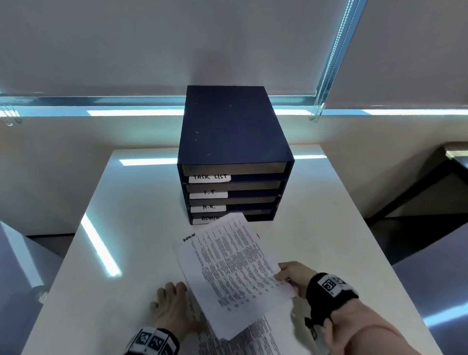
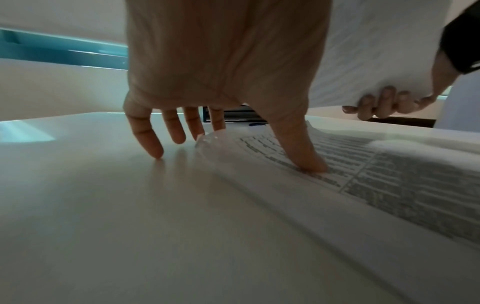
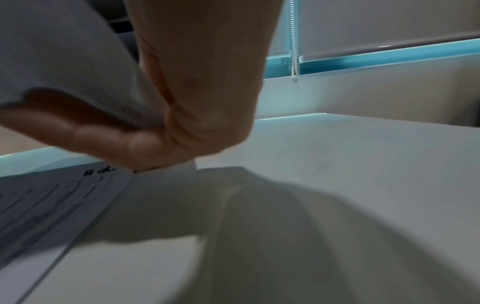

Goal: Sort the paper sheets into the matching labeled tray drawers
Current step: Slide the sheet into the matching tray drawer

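Note:
A dark blue tray unit [image 1: 234,139] stands at the back of the white table, with drawers labelled TASK LIST [image 1: 210,177], I.T [image 1: 208,193], H.R. [image 1: 208,207] and ADMIN [image 1: 209,218]. My right hand [image 1: 287,276] pinches the right edge of a printed sheet [image 1: 231,274] lifted above the table; its far end covers part of the ADMIN label. A handwritten word [image 1: 188,238] in its corner seems to read Admin. My left hand [image 1: 174,301] lies flat, its thumb [image 2: 298,148] pressing the stack of printed sheets [image 1: 247,347], its fingers on the table. The held sheet [image 3: 78,72] hangs over the stack [image 3: 52,205].
The white table [image 1: 319,221] reaches from the tray unit to me, with bare surface left and right of the papers. Blind cords [image 1: 322,100] hang by the window behind. A dark table [image 1: 464,166] stands off to the right, floor gaps on both sides.

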